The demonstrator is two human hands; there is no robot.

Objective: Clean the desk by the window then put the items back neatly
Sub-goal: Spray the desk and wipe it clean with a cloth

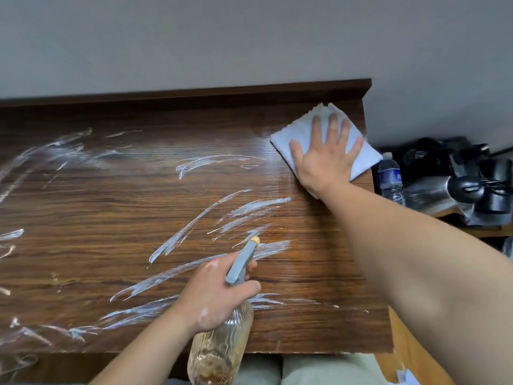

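A dark wooden desk (116, 207) with a raised back ledge fills the view, streaked with white foam from left to near right. My right hand (326, 159) lies flat with spread fingers on a pale blue-white cloth (302, 129) at the desk's far right corner, pressing it down. My left hand (219, 295) grips the neck of a clear ribbed spray bottle (219, 348) with a grey trigger head and yellow nozzle (244, 262), held over the desk's near edge and pointing away from me.
A grey wall rises behind the desk. Right of the desk, lower down, stand a plastic water bottle (390, 179), a steel kettle (441, 195) and dark items (497, 190). My legs in light trousers (313, 370) show below the desk's front edge.
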